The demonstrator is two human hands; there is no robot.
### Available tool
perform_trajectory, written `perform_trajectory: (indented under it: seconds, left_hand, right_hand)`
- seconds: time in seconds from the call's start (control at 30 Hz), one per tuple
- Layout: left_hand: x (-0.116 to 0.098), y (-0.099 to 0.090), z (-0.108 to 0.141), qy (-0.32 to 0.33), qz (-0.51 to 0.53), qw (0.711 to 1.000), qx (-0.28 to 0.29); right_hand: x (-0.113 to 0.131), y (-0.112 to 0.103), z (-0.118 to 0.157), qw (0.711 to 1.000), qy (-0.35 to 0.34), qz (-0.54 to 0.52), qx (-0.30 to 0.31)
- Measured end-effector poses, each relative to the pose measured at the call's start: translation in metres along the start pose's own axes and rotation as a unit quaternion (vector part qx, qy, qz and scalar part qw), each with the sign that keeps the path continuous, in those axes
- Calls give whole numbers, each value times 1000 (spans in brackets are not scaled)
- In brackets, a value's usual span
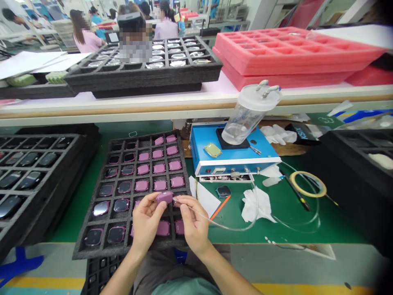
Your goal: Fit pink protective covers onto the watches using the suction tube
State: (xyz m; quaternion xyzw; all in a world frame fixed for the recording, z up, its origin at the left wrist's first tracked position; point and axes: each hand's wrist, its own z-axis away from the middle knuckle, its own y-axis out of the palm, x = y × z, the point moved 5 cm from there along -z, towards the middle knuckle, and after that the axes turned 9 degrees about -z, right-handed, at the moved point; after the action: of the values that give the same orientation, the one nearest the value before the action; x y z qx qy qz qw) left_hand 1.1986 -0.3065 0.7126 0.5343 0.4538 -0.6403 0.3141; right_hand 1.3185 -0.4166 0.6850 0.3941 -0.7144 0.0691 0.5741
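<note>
My left hand [147, 218] is closed on a small purple watch case [164, 198], held above a black foam tray [82, 246]. In my right hand [194, 224] is the end of a thin clear tube [236, 229], its tip close against the case's right side; my fingers partly hide whether they touch. Several purple watch cases [177, 182] lie in the tray's right compartments. Its left compartments hold dark-faced watches [93, 237]. The tube runs to a blue dispenser box [196, 141] with a clear canister [239, 123] tilted in view on top.
More foam trays [46, 205] are stacked at the left. White tissue [258, 205], a yellow tape roll [308, 184], a pen [296, 190] and a dark watch [223, 191] lie on the green mat. Red foam trays [294, 65] sit on the shelf above. Other people sit beyond.
</note>
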Motion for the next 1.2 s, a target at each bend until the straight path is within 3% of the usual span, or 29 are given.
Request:
perform_trajectory:
  seconds: [0.1,0.2,0.27,0.37,0.47,0.67,0.87,1.0,1.1,1.2]
  left_hand:
    - [-15,-6,-31,85,-88,992,18]
    - [-35,-17,-91,168,-239,956,-18]
    - [-45,-24,-140,165,-362,916,-51]
    - [-50,-27,-202,135,-410,899,-75]
    - [-45,-20,-232,113,-439,888,-78]
    - [-41,-5,-231,157,-501,846,-96]
    - [-49,39,-242,232,-547,801,66]
    - [-57,54,-249,238,-568,781,103]
    - [-61,40,-238,243,-570,776,121]
    - [-58,-2,-195,261,-564,774,124]
  right_hand:
    - [-7,-2,6,1000,18,-10,1]
    - [-14,-4,11,999,34,-17,3]
    - [-16,-3,12,999,40,-18,7]
    - [-13,-1,11,999,40,-11,3]
    - [-7,1,8,999,31,-5,-4]
    - [-5,2,7,999,40,-13,-8]
    - [-8,2,9,999,52,-3,-3]
    - [-10,2,9,998,58,-10,-13]
    - [-9,0,10,998,59,-12,-20]
    - [-8,-3,11,998,61,-16,-19]
